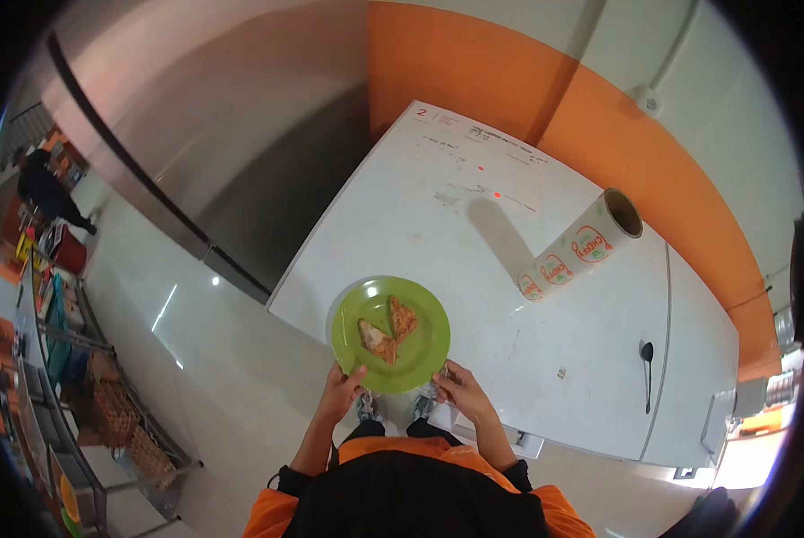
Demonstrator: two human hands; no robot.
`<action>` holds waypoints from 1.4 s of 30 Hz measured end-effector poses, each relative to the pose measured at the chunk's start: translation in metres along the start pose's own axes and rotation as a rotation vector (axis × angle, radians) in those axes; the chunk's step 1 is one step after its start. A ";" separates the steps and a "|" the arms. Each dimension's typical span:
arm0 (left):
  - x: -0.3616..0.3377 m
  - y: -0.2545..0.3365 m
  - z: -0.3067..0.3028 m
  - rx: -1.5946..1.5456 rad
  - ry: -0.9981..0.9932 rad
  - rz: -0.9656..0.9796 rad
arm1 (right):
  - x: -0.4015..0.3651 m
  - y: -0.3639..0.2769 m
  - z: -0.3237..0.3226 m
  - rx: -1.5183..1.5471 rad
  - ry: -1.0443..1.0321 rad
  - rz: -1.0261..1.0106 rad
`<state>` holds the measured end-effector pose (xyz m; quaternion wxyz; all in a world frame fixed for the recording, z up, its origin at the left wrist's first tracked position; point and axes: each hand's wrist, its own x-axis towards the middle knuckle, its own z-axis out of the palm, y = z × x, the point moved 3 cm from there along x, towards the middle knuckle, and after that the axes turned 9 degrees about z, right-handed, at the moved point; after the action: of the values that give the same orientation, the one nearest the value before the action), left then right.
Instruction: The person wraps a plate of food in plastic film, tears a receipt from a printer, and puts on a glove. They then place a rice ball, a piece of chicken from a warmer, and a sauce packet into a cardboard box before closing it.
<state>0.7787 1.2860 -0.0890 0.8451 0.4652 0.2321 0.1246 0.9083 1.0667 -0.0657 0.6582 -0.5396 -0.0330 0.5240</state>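
A round green plate (429,359) is held level in front of my body, partly over the near left edge of the white table top. On it lie two browned, roughly triangular pieces of food (403,317), one of them with a pale patch on top. My left hand (341,391) grips the plate's near left rim, thumb on the upper side. At the near right rim, my right hand (457,387) pinches the plate the same way. The fingers beneath the plate are mostly hidden.
On the white table (402,233) stands a printed roll (574,251) with a hollow core. A black spoon (648,377) lies toward the right. Orange wall panelling (474,54) borders the far side. At left are shelves with woven baskets (111,408) and a distant person (48,188).
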 end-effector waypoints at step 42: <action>-0.590 -0.411 0.609 0.054 -1.411 -1.004 | -0.786 0.409 -0.066 1.097 1.599 -1.435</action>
<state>0.5778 0.3707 0.0069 0.7353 0.2961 -0.1659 -0.5866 0.3281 0.3982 0.0124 0.7755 -0.2187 0.3187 -0.4993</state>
